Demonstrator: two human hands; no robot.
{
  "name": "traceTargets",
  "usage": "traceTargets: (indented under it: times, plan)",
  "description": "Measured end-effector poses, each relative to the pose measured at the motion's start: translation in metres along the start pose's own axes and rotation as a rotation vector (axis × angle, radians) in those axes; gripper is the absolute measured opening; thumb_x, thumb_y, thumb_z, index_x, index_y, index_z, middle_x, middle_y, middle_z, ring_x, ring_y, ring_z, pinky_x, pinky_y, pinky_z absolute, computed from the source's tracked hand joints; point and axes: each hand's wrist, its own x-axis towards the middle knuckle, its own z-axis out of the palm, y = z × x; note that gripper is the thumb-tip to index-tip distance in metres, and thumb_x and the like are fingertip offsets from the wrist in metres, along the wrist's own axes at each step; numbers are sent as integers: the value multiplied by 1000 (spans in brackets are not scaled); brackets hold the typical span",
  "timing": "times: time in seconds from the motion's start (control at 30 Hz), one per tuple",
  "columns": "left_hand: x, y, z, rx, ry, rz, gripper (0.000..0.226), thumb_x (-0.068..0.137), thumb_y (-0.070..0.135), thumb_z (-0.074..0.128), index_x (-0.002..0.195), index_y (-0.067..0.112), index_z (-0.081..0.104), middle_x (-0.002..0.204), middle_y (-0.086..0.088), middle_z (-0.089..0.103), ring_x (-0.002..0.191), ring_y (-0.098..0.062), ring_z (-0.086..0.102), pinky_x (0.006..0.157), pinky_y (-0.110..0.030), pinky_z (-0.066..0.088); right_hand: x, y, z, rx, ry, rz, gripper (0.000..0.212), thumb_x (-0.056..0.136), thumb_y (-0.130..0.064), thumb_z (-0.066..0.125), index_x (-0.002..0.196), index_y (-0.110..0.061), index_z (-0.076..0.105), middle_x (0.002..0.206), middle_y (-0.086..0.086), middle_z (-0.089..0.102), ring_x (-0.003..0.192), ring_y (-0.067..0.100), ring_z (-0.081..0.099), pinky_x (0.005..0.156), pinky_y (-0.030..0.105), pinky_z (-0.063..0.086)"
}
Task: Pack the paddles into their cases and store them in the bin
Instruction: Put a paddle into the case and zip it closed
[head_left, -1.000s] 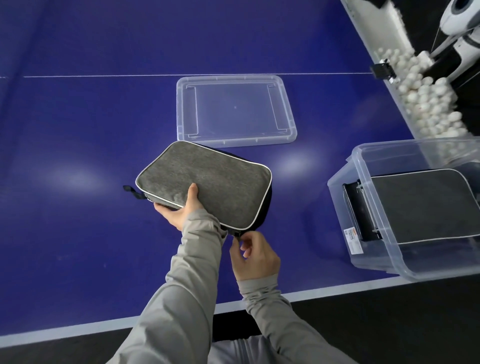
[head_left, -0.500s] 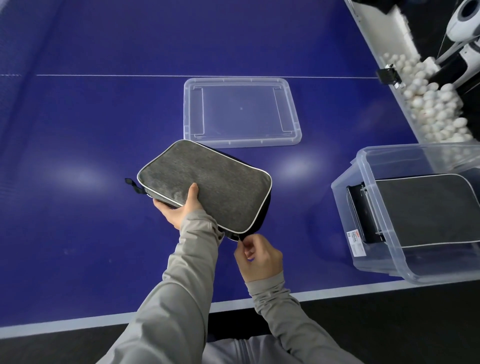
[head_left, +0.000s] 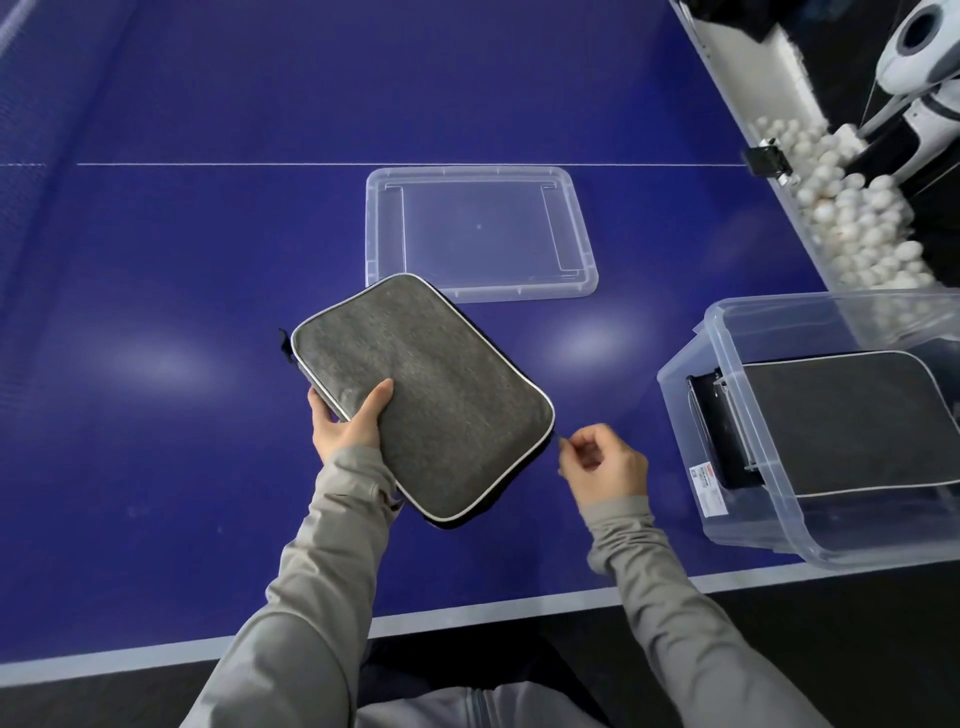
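Glossy blue table-tennis table (head_left: 156, 260) with white lines, dark floor (head_left: 831, 649) beyond its edge.

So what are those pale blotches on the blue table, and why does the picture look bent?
Head view: the blotches are soft glare on the table, one left of the case, one right of it; the wide lens bows the table's near edge.

One head-worn wide-angle view looks steeply down and forward from the near edge of the dark blue surface (head_left: 156, 260), close above both grey-sleeved forearms.
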Motion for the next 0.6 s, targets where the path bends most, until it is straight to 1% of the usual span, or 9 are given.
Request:
traceTargets:
  times: [0.07,0.17,0.2,0.33,0.47,0.53,0.57,0.6]
  plan:
    - [0,2,-3,21,-45,16,81,53,40,82,127,30,50,113,3,66,102,-21,64,96,-39,50,7,2,-5,19,-14,-5,14,74,-8,74,71,-4,61,57,9,64,54,32,65,61,45,55]
    - [1,5,-6,29,-107,49,68,52,39,81,115,32,57,100,8,68,96,-20,66,90,-36,53,16,2,-9,34,-51,-38,12,74,-6,74,72,-4,62,57,3,60,54,31,65,61,46,57]
    - [1,6,-7,32,-136,58,65,52,38,81,112,33,58,99,8,68,94,-19,66,88,-37,53,19,2,-9,30,-56,-56,13,74,-6,74,72,-4,62,57,1,59,53,29,63,61,45,57]
    - [-1,11,-12,54,-258,84,64,46,42,82,106,41,61,101,9,69,94,-16,67,84,-36,54,27,-3,-9,-5,-54,-176,14,72,-7,75,69,-6,62,56,-5,57,47,17,54,56,32,54]
    - [-4,12,-13,74,-363,101,64,45,40,82,106,39,62,100,8,70,93,-17,67,81,-35,55,33,-7,-5,14,-65,-219,14,72,-4,75,69,-5,62,56,-2,59,47,18,56,54,24,50]
    - [-5,13,-14,101,-411,115,60,44,40,81,101,43,62,95,13,71,89,-12,68,75,-28,55,36,-8,-4,38,-75,-211,13,72,-4,74,69,-6,62,56,-4,58,47,14,55,54,20,49]
    - [-6,14,-14,113,-439,125,60,44,40,81,101,44,61,93,15,71,86,-8,69,70,-22,55,38,-9,-3,50,-78,-208,13,72,-4,74,69,-7,62,56,-5,58,47,8,54,55,17,48]
    - [-6,15,-15,125,-467,135,60,45,40,81,101,46,60,92,18,71,85,-3,68,66,-17,54,40,-10,-3,65,-82,-206,13,73,-4,73,69,-8,62,55,-6,57,48,6,56,55,16,48]
